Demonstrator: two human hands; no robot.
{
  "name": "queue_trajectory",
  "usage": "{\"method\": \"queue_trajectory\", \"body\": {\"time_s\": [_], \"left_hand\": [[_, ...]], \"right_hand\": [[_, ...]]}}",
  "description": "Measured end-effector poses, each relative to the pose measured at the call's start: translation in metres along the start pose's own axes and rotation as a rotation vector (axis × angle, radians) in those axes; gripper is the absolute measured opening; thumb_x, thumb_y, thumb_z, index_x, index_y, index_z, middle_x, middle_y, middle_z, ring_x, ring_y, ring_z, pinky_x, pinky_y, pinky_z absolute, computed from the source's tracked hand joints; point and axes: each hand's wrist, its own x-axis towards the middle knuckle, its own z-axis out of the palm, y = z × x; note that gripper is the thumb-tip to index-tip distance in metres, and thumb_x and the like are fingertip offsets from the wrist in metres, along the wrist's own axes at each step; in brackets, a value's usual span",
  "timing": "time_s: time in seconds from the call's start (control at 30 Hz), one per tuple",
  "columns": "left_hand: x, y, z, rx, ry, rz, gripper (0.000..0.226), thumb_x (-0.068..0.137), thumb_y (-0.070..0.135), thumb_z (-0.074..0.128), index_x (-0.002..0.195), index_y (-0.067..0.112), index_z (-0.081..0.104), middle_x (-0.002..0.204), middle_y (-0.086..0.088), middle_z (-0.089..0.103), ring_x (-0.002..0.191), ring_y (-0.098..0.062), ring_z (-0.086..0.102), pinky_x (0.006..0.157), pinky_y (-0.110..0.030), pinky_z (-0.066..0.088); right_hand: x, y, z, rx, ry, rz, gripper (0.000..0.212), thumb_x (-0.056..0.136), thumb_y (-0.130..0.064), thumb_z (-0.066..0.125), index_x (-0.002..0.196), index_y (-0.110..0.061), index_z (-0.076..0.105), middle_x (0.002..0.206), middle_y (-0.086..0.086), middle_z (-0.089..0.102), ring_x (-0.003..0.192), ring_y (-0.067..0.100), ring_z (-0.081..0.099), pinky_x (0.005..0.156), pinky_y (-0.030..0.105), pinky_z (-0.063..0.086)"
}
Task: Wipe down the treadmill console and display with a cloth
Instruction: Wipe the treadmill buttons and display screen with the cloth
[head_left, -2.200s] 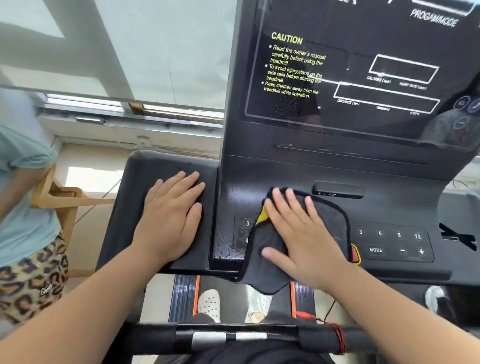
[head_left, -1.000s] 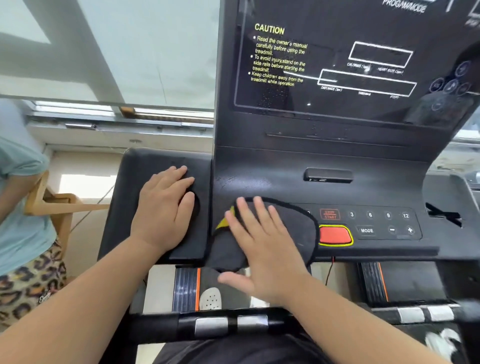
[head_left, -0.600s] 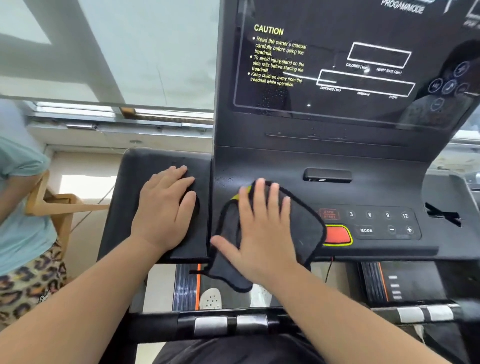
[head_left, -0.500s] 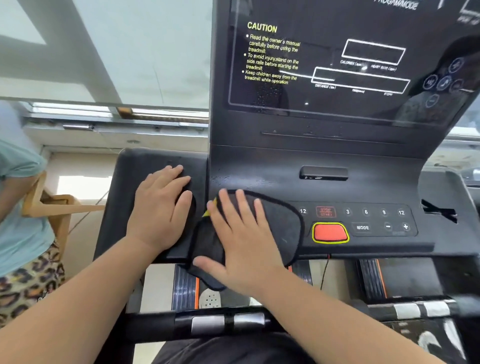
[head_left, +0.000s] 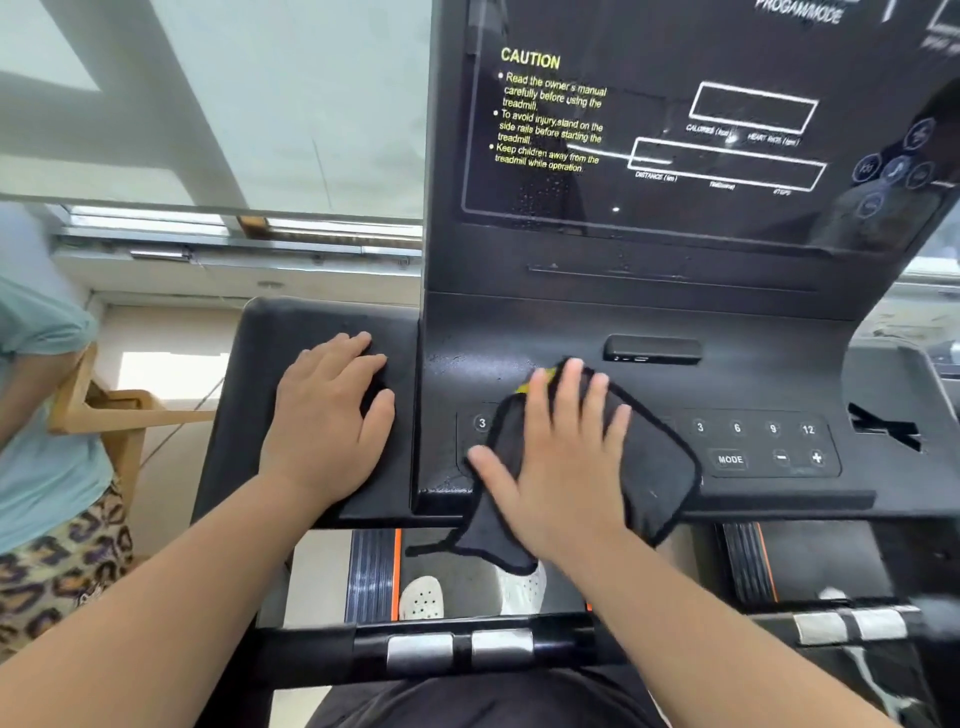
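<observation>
Step in hand, my read: wiping the lower key strip of the console (head_left: 753, 379), centre of frame. To do it well: keep the palm flat and the pressure even, run overlapping side-to-side passes, and go light over the keys (head_left: 769, 441) so nothing gets triggered. The cloth (head_left: 660, 467) is dark with black edging and a yellow bit showing at the fingertips. It lies flat on the strip, covering the keys between the "3" at centre left and the 3/6/9/12 row at centre right. Its lower corner hangs off the console's front edge, so I'd bunch that up under the palm, otherwise it drags and cleans nothing. The right-hand keys and the ledge round the small black slot (head_left: 652, 349) probably still need a pass. The display (head_left: 675, 130), upper right, shows fine specks near its lower left corner, so I'd do it last, with a clean face of the cloth. Right hand (head_left: 566, 467): fully open, fingers straight and slightly spread, thumb out toward frame left, pressing the cloth down on the console; no pinch or curl round it. Left hand (head_left: 327, 421): flat, palm down on the black side pad (head_left: 260, 389) left of centre, fingers relaxed and close together, holding nothing, likely just bracing.
</observation>
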Motion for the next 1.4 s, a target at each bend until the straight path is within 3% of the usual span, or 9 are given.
{"method": "queue_trajectory", "body": {"time_s": [0.13,0.23,0.3,0.47,0.63,0.8,1.0,1.23,1.4], "left_hand": [[0.001,-0.002,0.001,0.002,0.012,0.008,0.057,0.092,0.041,0.037,0.129,0.008,0.065,0.146,-0.012,0.056,0.14,-0.033,0.046,0.116,-0.056,0.032],[0.001,-0.002,0.0,-0.003,0.013,0.018,0.057,0.093,0.04,0.036,0.129,0.008,0.065,0.145,-0.013,0.057,0.139,-0.033,0.046,0.115,-0.057,0.033],[0.001,-0.003,0.001,-0.02,0.019,0.021,0.057,0.094,0.041,0.036,0.129,0.007,0.066,0.145,-0.013,0.057,0.139,-0.034,0.047,0.115,-0.056,0.033],[0.0,-0.004,-0.001,-0.037,-0.005,0.006,0.061,0.093,0.045,0.034,0.134,0.009,0.064,0.149,-0.01,0.054,0.143,-0.031,0.042,0.12,-0.054,0.027],[-0.007,-0.004,-0.006,0.13,-0.093,0.036,0.069,0.09,0.052,0.033,0.142,0.012,0.055,0.156,-0.009,0.045,0.148,-0.031,0.033,0.123,-0.054,0.021],[-0.016,-0.018,-0.013,0.268,-0.125,-0.046,0.072,0.092,0.054,0.027,0.152,0.018,0.042,0.162,-0.011,0.034,0.152,-0.033,0.025,0.123,-0.055,0.015],[-0.014,-0.016,-0.012,0.222,-0.073,-0.038,0.064,0.094,0.046,0.031,0.144,0.013,0.052,0.155,-0.015,0.045,0.144,-0.039,0.036,0.119,-0.059,0.023],[-0.014,-0.016,-0.013,0.204,-0.068,-0.039,0.061,0.095,0.042,0.031,0.144,0.013,0.053,0.154,-0.014,0.045,0.144,-0.038,0.037,0.12,-0.058,0.022],[-0.015,-0.016,-0.014,0.194,-0.061,-0.036,0.061,0.095,0.042,0.031,0.144,0.013,0.053,0.154,-0.015,0.046,0.143,-0.038,0.037,0.119,-0.058,0.022]], "right_hand": [[-0.011,-0.039,0.01,-0.018,-0.02,-0.468,0.093,0.093,-0.081,0.021,0.163,-0.021,0.016,0.173,0.007,0.004,0.158,0.036,-0.005,0.123,0.066,0.008],[-0.018,-0.026,0.016,-0.028,0.006,-0.659,0.084,0.095,-0.076,0.033,0.163,-0.028,0.02,0.173,-0.001,0.007,0.159,0.029,-0.004,0.126,0.061,0.004],[-0.022,-0.002,0.018,-0.031,0.018,-0.61,0.085,0.095,-0.076,0.034,0.163,-0.028,0.018,0.173,-0.001,0.008,0.159,0.03,-0.002,0.125,0.062,0.008],[-0.009,0.061,0.008,-0.09,-0.01,-0.109,0.099,0.091,-0.081,0.007,0.163,-0.014,0.015,0.171,0.02,0.007,0.157,0.043,0.004,0.124,0.066,0.01],[0.009,0.039,0.002,-0.076,-0.013,-0.032,0.114,0.085,-0.088,-0.004,0.163,-0.006,0.005,0.166,0.034,0.0,0.156,0.046,-0.005,0.126,0.06,0.006],[0.013,0.001,-0.004,-0.089,-0.055,-0.398,0.105,0.09,-0.085,0.013,0.164,-0.011,0.004,0.171,0.019,-0.009,0.156,0.039,-0.015,0.127,0.058,0.004],[0.02,-0.006,0.004,-0.12,-0.067,-0.856,0.086,0.096,-0.077,0.028,0.164,-0.027,0.01,0.172,0.001,-0.001,0.159,0.028,-0.007,0.127,0.051,-0.005],[0.088,0.003,-0.023,-0.254,0.053,-0.771,0.086,0.096,-0.077,0.027,0.164,-0.027,0.011,0.173,0.0,0.0,0.159,0.027,-0.006,0.126,0.052,-0.01],[0.049,-0.024,-0.009,-0.078,0.006,-0.625,0.093,0.093,-0.079,0.031,0.165,-0.024,0.009,0.173,0.002,-0.006,0.158,0.027,-0.013,0.127,0.057,-0.003]]}}
